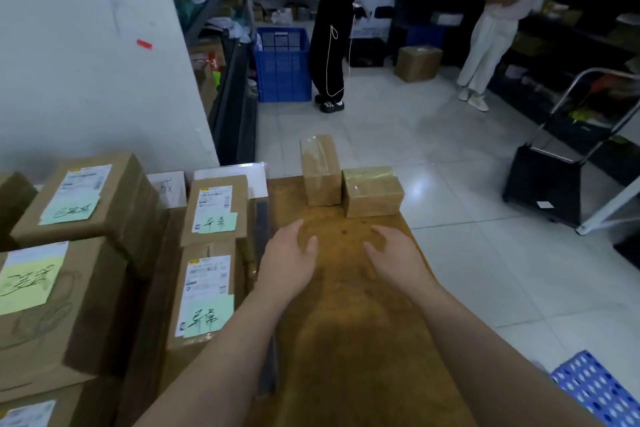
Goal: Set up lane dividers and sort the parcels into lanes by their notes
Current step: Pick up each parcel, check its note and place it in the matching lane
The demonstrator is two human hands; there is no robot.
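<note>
Hands: left hand (291,260) and right hand (394,256) were both spread and empty, low over the table (346,340) | Where: noted parcels (214,208) sat stacked at 9 o'clock beside it; two taped boxes (372,191) touched at 12 (dividers, I'd guess) | Tip: best to space those boxes first, then read each note before lifting.

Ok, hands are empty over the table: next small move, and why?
Probably reach forward for the upright box and the flat box beside it at the far end of the table: the left hand and right hand are open and point at them.
</note>
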